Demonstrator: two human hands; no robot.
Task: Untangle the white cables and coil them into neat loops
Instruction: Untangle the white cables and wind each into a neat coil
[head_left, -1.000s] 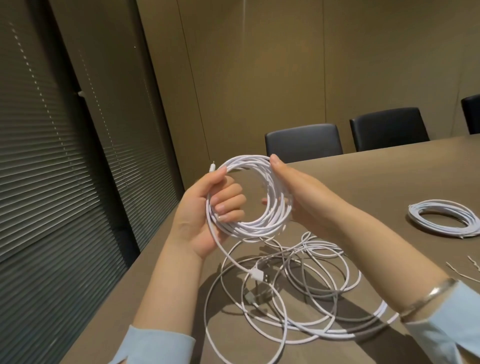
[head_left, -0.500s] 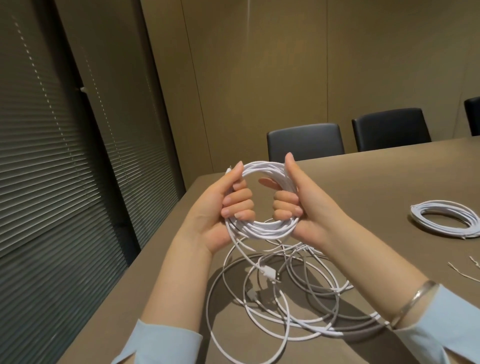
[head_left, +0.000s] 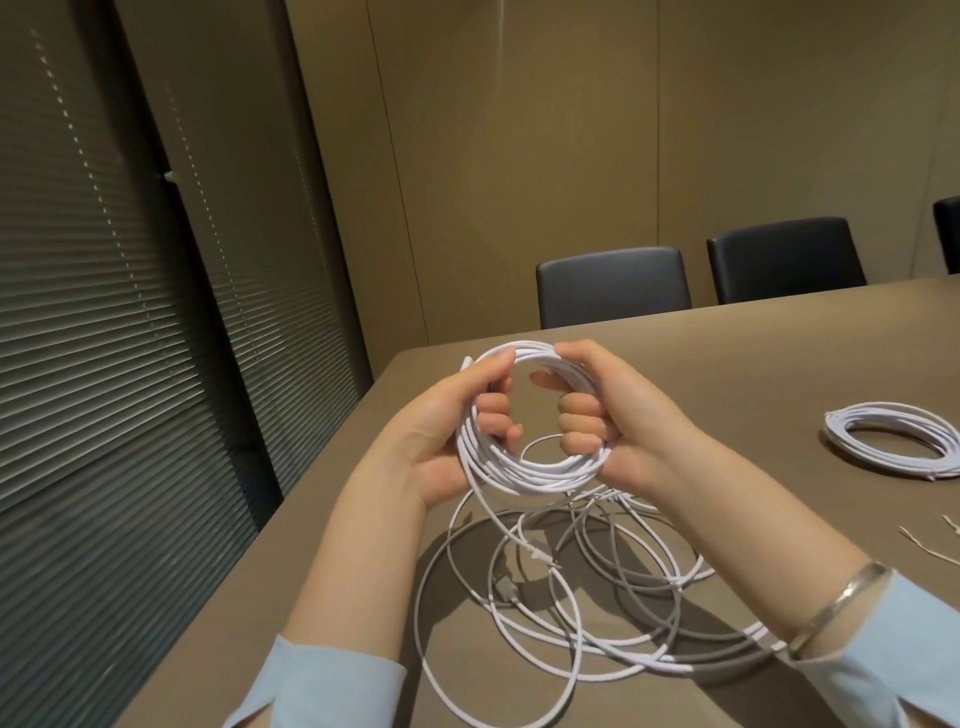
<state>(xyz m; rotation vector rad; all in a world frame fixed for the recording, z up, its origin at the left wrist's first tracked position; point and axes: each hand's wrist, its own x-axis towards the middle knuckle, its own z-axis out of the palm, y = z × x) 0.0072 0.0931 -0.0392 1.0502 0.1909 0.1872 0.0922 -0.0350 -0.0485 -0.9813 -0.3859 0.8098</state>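
Both hands grip coil (head_left: 524, 475) | loose cable (head_left: 566, 613) on table (head_left: 779, 364)

You have a matte brown tabletop (head_left: 753, 358) in front of you. On it, near your edge, sprawls a loose tangle of white cable (head_left: 587, 597) in overlapping loops. Well apart to the right lies a neat round coil of white cable (head_left: 893, 439), with thin pale ties (head_left: 930, 540) nearer you.

Both forearms raised, angled inward, wrists near level. Left hand (head_left: 441, 426) curled — fingers (head_left: 493, 415) folded through the coil (head_left: 524, 473), thumb on top. Right hand (head_left: 623, 421) mirrors it — knuckles facing the left fingers, thumb pressed over the strands.
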